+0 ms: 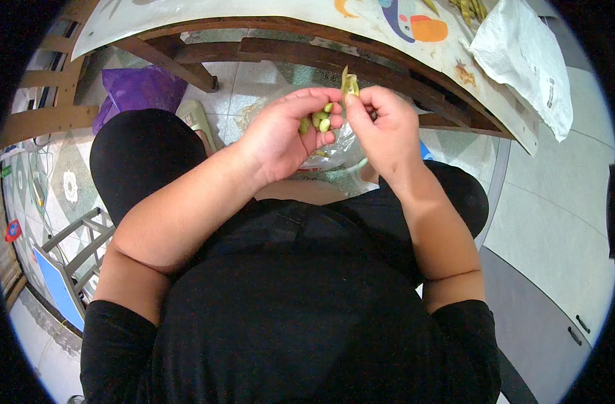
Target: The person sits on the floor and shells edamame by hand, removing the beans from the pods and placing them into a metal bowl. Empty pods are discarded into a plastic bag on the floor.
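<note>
Left hand (280, 135) cupping green beans (324, 124), right hand (391, 124) pinching pod (350, 83); table (267, 10) ahead, tiled floor (248, 79) below.

In front of me, a wooden table (290, 25) bears a printed white cover (253, 8); yellowish-green pods (470, 9) and a white bag (526, 64) lie on it.
</note>
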Demonstrator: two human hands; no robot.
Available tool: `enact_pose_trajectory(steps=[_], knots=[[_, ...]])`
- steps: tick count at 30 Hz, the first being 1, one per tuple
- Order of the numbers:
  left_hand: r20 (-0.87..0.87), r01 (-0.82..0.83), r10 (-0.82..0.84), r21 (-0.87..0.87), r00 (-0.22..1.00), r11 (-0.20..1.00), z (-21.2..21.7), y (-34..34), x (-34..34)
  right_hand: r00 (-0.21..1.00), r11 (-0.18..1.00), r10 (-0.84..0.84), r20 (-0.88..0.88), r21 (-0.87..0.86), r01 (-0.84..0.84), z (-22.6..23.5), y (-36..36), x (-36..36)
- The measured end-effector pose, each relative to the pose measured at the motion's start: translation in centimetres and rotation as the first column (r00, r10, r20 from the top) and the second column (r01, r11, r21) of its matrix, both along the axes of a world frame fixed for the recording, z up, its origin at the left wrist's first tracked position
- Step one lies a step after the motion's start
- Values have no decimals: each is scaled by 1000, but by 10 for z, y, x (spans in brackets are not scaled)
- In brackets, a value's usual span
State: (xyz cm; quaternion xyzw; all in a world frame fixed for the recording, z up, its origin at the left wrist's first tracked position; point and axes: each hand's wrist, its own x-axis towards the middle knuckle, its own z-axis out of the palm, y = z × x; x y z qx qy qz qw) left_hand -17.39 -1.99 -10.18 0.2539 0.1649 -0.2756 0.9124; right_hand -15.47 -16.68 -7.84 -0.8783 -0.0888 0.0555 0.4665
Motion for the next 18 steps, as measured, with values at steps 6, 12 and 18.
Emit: enact_pose_trajectory(steps=[6,12,18], knots=[[-137,-240,247,63,959,969,-10,18,21,1000,991,-2,-21,-132,-1,-9,-8,4],[-148,-351,336,-89,930,932,-6,24,27,993,967,86,76,-246,-65,-18,-13,6],[-10,-200,213,-398,977,895,-1,24,18,972,951,146,184,-296,-87,-12,-13,5]])
